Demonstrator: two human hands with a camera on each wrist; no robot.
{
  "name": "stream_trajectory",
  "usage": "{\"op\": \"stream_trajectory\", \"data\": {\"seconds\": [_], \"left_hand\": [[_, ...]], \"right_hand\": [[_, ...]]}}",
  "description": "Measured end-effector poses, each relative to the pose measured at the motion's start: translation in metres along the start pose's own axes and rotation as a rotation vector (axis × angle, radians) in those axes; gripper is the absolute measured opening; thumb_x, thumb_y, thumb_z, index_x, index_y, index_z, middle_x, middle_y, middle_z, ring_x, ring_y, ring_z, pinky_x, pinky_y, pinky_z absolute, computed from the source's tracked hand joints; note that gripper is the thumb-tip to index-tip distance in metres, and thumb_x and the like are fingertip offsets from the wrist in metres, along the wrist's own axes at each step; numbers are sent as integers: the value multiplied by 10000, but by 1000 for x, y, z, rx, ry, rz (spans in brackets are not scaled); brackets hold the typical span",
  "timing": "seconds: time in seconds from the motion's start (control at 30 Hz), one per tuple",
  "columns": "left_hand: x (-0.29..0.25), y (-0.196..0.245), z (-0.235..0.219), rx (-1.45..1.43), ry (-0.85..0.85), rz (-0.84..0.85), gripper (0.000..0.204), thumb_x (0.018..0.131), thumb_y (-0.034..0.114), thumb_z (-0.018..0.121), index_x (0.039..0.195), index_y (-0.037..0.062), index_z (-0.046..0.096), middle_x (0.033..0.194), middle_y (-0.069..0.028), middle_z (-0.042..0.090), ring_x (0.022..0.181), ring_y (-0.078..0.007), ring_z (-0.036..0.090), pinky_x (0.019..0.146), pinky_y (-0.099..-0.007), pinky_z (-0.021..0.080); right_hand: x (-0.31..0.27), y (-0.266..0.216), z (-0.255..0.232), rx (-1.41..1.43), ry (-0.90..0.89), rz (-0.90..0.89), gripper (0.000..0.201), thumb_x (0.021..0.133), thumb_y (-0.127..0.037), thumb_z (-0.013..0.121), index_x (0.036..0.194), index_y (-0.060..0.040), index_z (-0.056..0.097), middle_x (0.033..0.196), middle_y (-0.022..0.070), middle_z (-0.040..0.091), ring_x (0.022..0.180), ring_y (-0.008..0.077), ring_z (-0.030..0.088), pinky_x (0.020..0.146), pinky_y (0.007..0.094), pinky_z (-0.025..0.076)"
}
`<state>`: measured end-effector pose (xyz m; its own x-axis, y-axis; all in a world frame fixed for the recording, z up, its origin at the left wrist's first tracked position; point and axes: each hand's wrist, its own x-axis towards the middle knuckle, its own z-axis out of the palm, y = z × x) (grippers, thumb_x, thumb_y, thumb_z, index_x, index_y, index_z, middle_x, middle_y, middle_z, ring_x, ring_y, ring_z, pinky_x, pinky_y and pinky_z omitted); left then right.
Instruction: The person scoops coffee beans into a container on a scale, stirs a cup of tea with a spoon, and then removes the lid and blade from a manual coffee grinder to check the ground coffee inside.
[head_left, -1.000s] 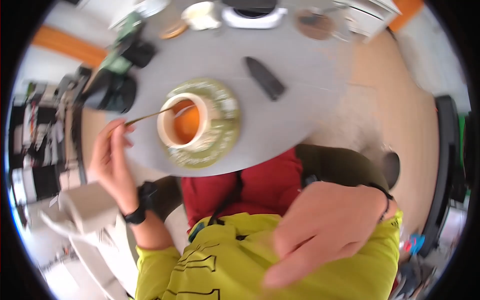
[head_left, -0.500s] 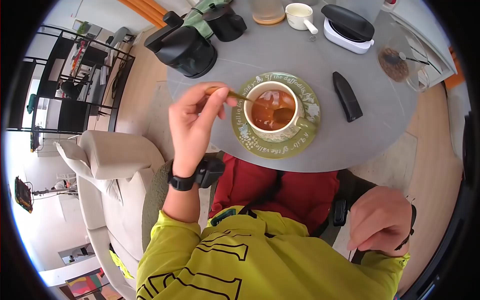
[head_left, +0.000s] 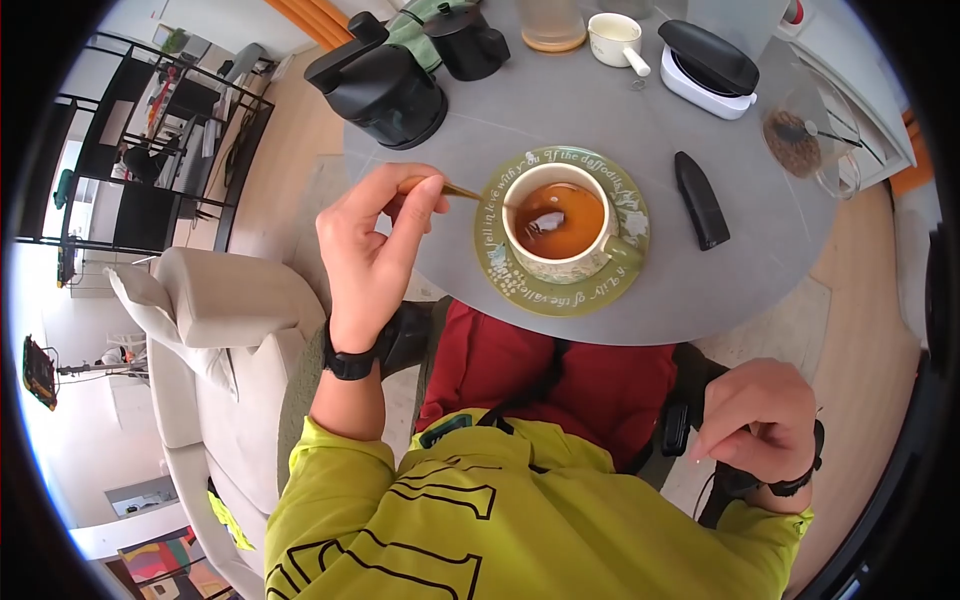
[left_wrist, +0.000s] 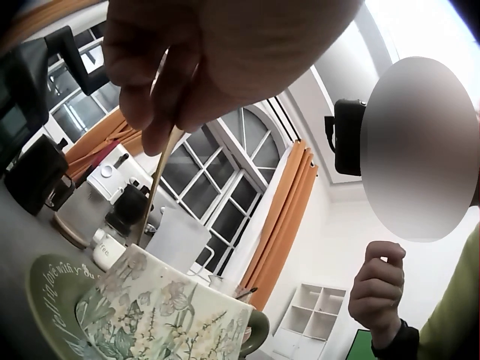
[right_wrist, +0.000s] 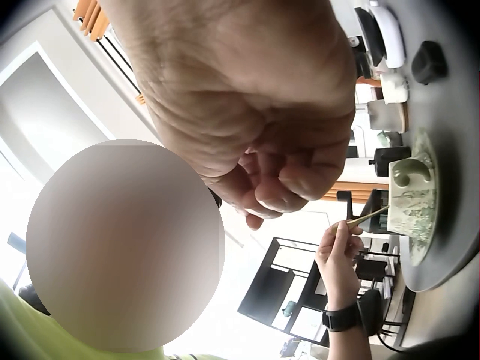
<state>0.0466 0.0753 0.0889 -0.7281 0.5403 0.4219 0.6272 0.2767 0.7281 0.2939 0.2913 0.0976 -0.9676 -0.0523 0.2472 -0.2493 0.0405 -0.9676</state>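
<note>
My left hand [head_left: 375, 245] pinches the handle of a gold spoon [head_left: 455, 190] between thumb and fingers. The spoon slants into a flowered cup [head_left: 560, 268] of amber-brown liquid, its bowl end hidden under the surface. A ripple and a bright reflection show in the drink. The cup stands on a green saucer [head_left: 505, 285] with white lettering, its handle turned toward the right. In the left wrist view the spoon [left_wrist: 156, 187] comes down behind the cup's rim. Over my lap at the right, my right hand [head_left: 760, 420] hangs loosely curled, holding nothing.
Right of the saucer lies a black tapered object [head_left: 702, 200]. A black kettle [head_left: 385, 95] and a black moka pot [head_left: 465, 45] stand at the back left. Farther back are a small white pot [head_left: 612, 40], a white device with a black lid [head_left: 708, 75] and a clear container [head_left: 795, 140].
The head view has swung, shifting the whole scene. My left hand keeps the spoon in the cup; its dark bowl, visible half a second ago, is now out of sight. My right hand stays over my lap.
</note>
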Motion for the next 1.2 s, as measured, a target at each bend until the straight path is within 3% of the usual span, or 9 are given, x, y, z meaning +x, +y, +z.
{"op": "stream_trajectory", "data": {"seconds": [0.07,0.27,0.5,0.6,0.83,0.9,1.03,1.2], "left_hand": [[-1,-1,-3,-112,-90,-29,87,878,42,621,887,-26,674,708,-36,655,582,-57,543,541,-206,428],[0,2,8,-310,-123,-145,125,905,73,612,941,-14,693,733,-27,660,606,-50,551,560,-195,443],[0,-4,11,-318,-115,-83,126,910,59,602,962,-7,696,766,-29,671,640,-54,574,576,-198,457],[-2,-11,-3,-197,-123,32,128,908,39,596,972,-8,696,785,-42,680,660,-70,597,600,-204,476],[-12,-34,-30,-412,-37,-10,154,918,13,567,1023,-56,655,869,-113,686,769,-151,662,701,-257,529],[-17,-40,-29,-568,-100,-48,169,930,13,549,1059,-63,628,905,-136,684,803,-171,670,728,-271,534],[-22,-53,-23,-587,-198,-109,172,940,10,533,1066,-62,625,933,-156,686,835,-194,680,746,-282,546],[-20,-52,-29,-559,-159,-99,177,945,33,529,1062,-61,623,923,-161,687,834,-206,681,752,-294,546]], "right_hand": [[1,0,0,-12,-10,0,99,764,-26,705,853,-58,673,597,29,579,451,159,482,417,269,315],[0,1,1,-34,4,11,80,767,-37,704,840,-56,679,604,33,587,455,164,487,420,277,316],[1,0,1,-58,27,42,78,758,-12,689,823,-54,681,633,35,618,469,167,505,427,279,325],[2,0,2,-97,0,68,75,760,-5,676,820,-49,677,645,44,626,484,175,516,442,279,343],[6,8,3,-103,-15,140,40,777,-22,659,813,-36,668,667,55,636,514,185,533,477,288,377],[5,10,3,-132,-23,144,30,781,-26,653,807,-35,666,674,57,641,515,183,536,477,285,378],[6,11,4,-135,-36,163,33,782,-23,650,806,-39,667,678,56,646,515,183,538,478,284,378],[6,10,8,-124,-27,141,52,775,-19,655,812,-52,671,674,48,648,515,177,536,476,291,372]]}}
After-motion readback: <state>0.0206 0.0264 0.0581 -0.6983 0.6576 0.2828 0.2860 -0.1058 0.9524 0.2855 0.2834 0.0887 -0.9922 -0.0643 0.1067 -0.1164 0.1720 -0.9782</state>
